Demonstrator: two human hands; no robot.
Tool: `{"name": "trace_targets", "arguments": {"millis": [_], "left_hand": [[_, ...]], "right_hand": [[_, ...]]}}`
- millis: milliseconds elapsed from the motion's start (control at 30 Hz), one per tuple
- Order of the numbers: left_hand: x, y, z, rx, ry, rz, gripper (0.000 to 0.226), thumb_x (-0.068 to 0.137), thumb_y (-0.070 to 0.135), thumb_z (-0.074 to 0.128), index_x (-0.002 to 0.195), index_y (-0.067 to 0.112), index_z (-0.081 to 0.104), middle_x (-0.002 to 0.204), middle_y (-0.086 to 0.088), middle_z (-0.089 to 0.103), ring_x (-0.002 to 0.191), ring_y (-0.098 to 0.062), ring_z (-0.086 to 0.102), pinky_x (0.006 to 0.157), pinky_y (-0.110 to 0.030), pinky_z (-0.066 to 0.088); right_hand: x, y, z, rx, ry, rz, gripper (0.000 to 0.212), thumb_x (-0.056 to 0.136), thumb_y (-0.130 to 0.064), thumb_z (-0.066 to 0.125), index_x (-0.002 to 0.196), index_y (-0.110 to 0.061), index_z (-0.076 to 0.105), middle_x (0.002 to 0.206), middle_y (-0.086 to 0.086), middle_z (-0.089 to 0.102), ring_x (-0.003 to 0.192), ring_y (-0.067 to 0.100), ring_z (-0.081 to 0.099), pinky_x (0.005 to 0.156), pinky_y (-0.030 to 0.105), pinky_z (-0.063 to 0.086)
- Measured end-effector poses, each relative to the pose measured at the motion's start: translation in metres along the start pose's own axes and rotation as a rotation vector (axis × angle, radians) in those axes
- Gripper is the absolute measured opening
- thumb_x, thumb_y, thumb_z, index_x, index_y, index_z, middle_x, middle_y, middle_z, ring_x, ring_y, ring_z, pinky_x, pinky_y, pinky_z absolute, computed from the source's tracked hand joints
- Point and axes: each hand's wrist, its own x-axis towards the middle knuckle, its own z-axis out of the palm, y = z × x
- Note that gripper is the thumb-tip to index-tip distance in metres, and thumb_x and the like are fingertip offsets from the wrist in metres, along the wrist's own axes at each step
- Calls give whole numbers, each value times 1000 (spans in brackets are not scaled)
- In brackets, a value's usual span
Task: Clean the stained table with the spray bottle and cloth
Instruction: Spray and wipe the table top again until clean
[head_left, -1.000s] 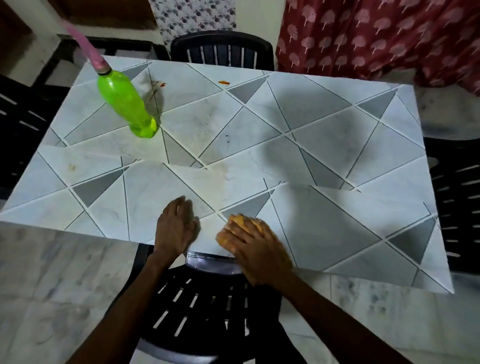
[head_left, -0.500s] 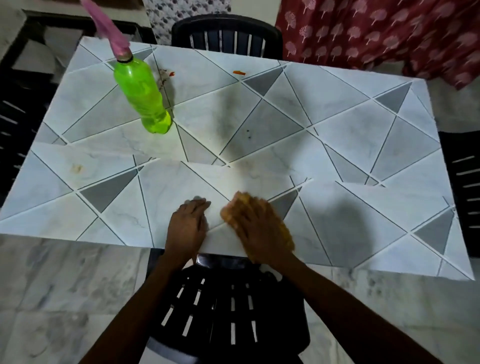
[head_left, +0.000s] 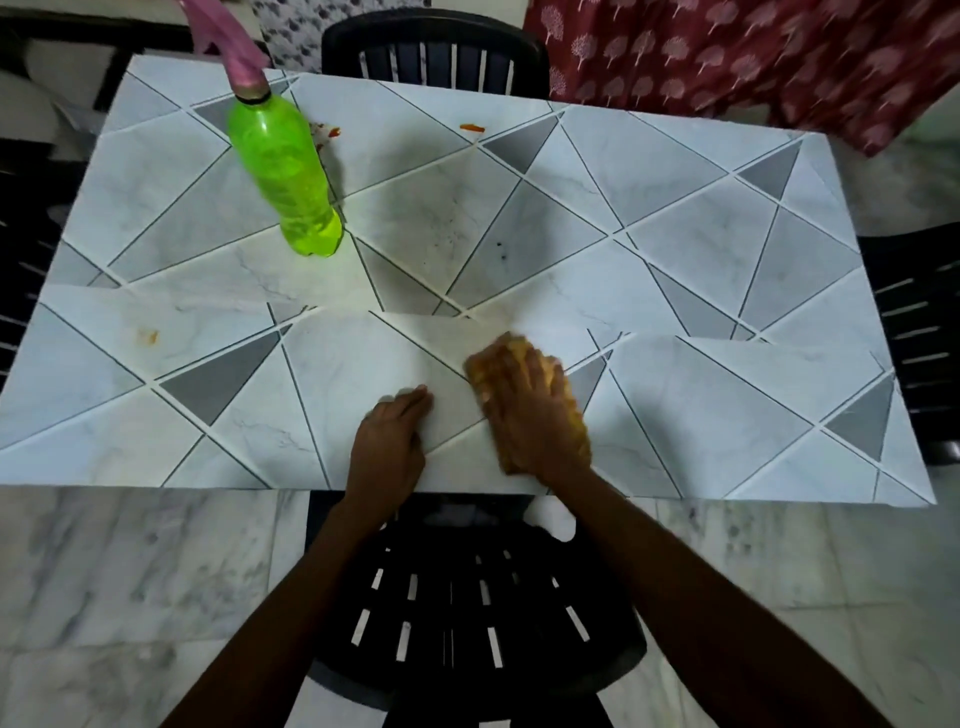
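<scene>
Under you lies a floor (head_left: 130, 571) of white marble tiles veined with grey. The near chair (head_left: 467, 613), black and slatted, stands right below you at the table (head_left: 727, 415) edge. The far chair (head_left: 436, 57) faces you across it, the right chair (head_left: 919, 332) sits at one end, and the left chair (head_left: 21, 249) shows only dark slats. A red curtain (head_left: 753, 62) printed with pale trees hangs beyond the far right corner, and a white drape (head_left: 291, 36) with grey print hangs left of the far chair. The light is dim.
</scene>
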Motion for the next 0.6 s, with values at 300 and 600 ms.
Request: {"name": "trace_targets", "arguments": {"millis": [300,600], "left_hand": [[-7,-4,-3,-74,-33,20,69,75,21,33,138,2,54,145,-13,52,126,-35,53,106,-45,44],[-8,1,-4,-80,-39,-12,73,72,23,30,136,0,56,142,-16,53,123,-37,54,106,-42,45]], "right_hand": [[-99,61,1,7,-219,-298,53,105,-43,31,157,-39,27,167,-5,25,153,28,24,120,55,23],[-8,17,4,51,-207,275,60,106,-48,21,162,-30,9,171,-2,6,156,35,6,123,62,6]]}}
